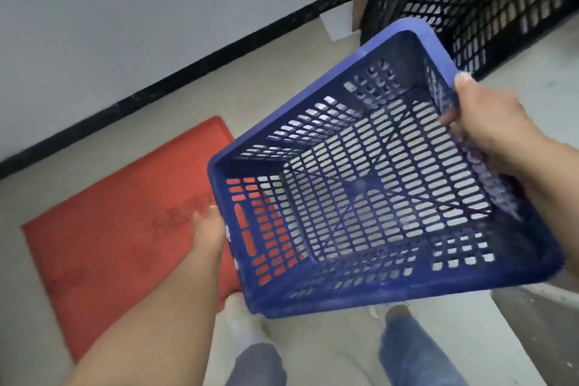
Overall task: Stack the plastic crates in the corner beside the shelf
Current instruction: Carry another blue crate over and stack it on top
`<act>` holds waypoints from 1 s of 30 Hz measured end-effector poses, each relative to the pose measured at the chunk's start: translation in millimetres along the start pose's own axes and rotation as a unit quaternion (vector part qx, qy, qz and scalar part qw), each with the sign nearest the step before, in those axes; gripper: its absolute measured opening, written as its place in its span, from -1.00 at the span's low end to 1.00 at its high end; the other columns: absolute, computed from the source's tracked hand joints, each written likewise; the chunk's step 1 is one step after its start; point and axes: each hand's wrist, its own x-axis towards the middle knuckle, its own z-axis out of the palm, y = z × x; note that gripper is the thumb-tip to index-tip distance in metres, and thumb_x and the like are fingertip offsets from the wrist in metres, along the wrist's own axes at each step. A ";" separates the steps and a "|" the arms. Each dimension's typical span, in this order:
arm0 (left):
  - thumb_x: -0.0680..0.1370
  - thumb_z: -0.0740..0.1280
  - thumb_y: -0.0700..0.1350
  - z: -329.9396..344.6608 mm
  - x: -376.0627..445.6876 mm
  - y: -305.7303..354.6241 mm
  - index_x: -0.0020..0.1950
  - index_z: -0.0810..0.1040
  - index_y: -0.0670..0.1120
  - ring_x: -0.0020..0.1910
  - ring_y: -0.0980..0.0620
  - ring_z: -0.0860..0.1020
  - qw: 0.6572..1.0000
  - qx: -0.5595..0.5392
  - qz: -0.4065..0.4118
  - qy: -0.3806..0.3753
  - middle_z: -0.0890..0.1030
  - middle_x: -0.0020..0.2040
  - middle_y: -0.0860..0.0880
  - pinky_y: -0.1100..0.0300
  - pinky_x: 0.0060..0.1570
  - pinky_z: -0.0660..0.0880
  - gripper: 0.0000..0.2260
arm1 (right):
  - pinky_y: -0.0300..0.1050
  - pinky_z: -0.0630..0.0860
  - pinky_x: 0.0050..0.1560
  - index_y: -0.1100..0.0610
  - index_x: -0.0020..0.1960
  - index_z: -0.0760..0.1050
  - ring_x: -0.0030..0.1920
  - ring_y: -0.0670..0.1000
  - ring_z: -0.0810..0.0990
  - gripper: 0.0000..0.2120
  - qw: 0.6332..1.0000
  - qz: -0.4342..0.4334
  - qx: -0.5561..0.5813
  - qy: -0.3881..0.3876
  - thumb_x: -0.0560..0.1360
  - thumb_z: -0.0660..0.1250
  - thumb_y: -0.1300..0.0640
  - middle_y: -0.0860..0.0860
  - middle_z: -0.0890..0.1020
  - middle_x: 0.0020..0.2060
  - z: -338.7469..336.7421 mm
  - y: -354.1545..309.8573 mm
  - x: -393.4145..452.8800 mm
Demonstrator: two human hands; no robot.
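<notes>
I see both hands holding the blue perforated plastic crate (376, 178) tilted in the air above the pale floor (282, 72). My left hand (208, 232) clamps its near-left wall, fingers hidden behind it; my right hand (488, 125) wraps its fingers (451, 117) over the far-right rim. A black slotted plastic crate (476, 0) stands just beyond, and a flat red mat (125, 222) lies below left.

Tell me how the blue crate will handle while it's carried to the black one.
Probably light: the blue crate is empty, its walls all perforated. Likely stiff, since it keeps its shape held tilted by the left hand and right hand. Its smooth rim might slip.
</notes>
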 end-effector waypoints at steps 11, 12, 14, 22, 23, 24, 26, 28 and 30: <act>0.57 0.25 -0.10 -177.7 128.3 -87.7 0.21 0.49 -0.28 -0.31 -0.17 0.52 0.984 -0.132 -0.118 0.036 0.55 -0.21 -0.20 -0.02 -0.17 0.49 -0.69 | -0.26 0.20 -0.61 0.23 -0.25 0.52 -0.67 0.00 0.31 -0.39 0.989 -0.011 0.048 -0.136 0.60 -0.05 -0.19 0.11 0.44 -0.49 166.9 -93.1 -66.3; 0.56 0.27 -0.08 -193.1 142.3 -93.7 0.22 0.49 -0.29 -0.21 -0.19 0.53 0.984 -0.126 -0.115 0.055 0.56 -0.13 -0.23 -0.09 -0.06 0.51 -0.66 | -0.29 0.18 -0.64 0.21 -0.26 0.50 -0.70 -0.03 0.30 -0.39 0.987 -0.008 0.053 -0.152 0.61 -0.07 -0.19 0.10 0.44 -0.51 184.4 -97.0 -69.3; 0.54 0.27 -0.05 -219.6 165.7 -102.5 0.14 0.51 -0.27 -0.09 -0.23 0.56 0.983 -0.127 -0.101 0.083 0.58 -0.04 -0.28 -0.20 0.04 0.52 -0.68 | -0.31 0.20 -0.64 0.19 -0.28 0.48 -0.71 -0.05 0.31 -0.40 0.982 0.007 0.070 -0.177 0.60 -0.07 -0.21 0.06 0.48 -0.59 221.6 -101.5 -72.9; 0.48 0.23 0.18 -298.6 239.8 -116.8 -0.03 0.54 -0.20 -0.15 -0.24 0.58 0.983 -0.048 -0.062 0.167 0.64 -0.17 -0.22 -0.08 0.04 0.51 -0.57 | -0.18 0.51 -0.44 0.15 -0.14 0.52 -0.56 -0.01 0.60 -0.70 0.968 0.016 0.104 -0.228 0.58 0.08 0.05 0.11 0.62 -0.26 351.2 -118.5 -79.8; 0.50 0.21 0.18 -304.4 241.7 -113.9 -0.12 0.53 -0.18 -0.22 -0.20 0.56 0.982 -0.062 -0.057 0.170 0.64 -0.31 -0.16 -0.05 0.00 0.50 -0.59 | -0.20 0.49 -0.47 0.14 -0.14 0.52 -0.55 -0.01 0.61 -0.69 0.967 0.010 0.099 -0.233 0.58 0.06 0.06 0.11 0.63 -0.25 363.3 -120.2 -79.7; 0.51 0.18 0.19 -308.5 248.7 -115.8 -0.18 0.52 -0.15 -0.25 -0.17 0.56 0.981 -0.076 -0.049 0.171 0.63 -0.38 -0.11 -0.04 -0.02 0.50 -0.60 | -0.27 0.46 -0.54 0.14 -0.14 0.51 -0.51 0.02 0.62 -0.69 0.968 0.006 0.089 -0.236 0.59 0.05 0.06 0.11 0.63 -0.23 373.7 -122.1 -79.4; 0.48 0.14 0.26 -314.8 268.4 -125.0 -0.07 0.56 -0.15 -0.20 -0.20 0.60 0.981 -0.108 -0.046 0.156 0.66 -0.22 -0.18 -0.15 0.03 0.54 -0.51 | -0.28 0.40 -0.53 0.14 -0.14 0.51 -0.33 0.12 0.65 -0.70 0.969 -0.007 0.052 -0.241 0.58 0.04 0.09 0.16 0.66 -0.16 389.4 -123.1 -78.8; 0.55 0.09 0.22 -315.1 280.3 -134.8 0.12 0.55 -0.14 -0.26 -0.16 0.62 0.981 -0.140 -0.042 0.126 0.64 -0.11 -0.20 -0.09 -0.06 0.56 -0.52 | -0.10 0.50 -0.29 0.16 -0.13 0.51 -0.18 0.20 0.64 -0.69 0.969 -0.040 -0.007 -0.245 0.57 0.05 0.07 0.22 0.66 -0.06 400.2 -121.7 -78.7; 0.62 0.01 0.16 -313.1 286.4 -143.6 0.14 0.49 -0.15 -0.43 -0.03 0.62 0.984 -0.146 -0.042 0.094 0.65 -0.27 -0.14 0.07 -0.24 0.56 -0.55 | 0.02 0.56 -0.14 0.20 -0.11 0.51 -0.22 0.21 0.62 -0.65 0.971 -0.038 -0.010 -0.238 0.59 0.05 0.01 0.25 0.65 -0.11 405.0 -118.5 -80.9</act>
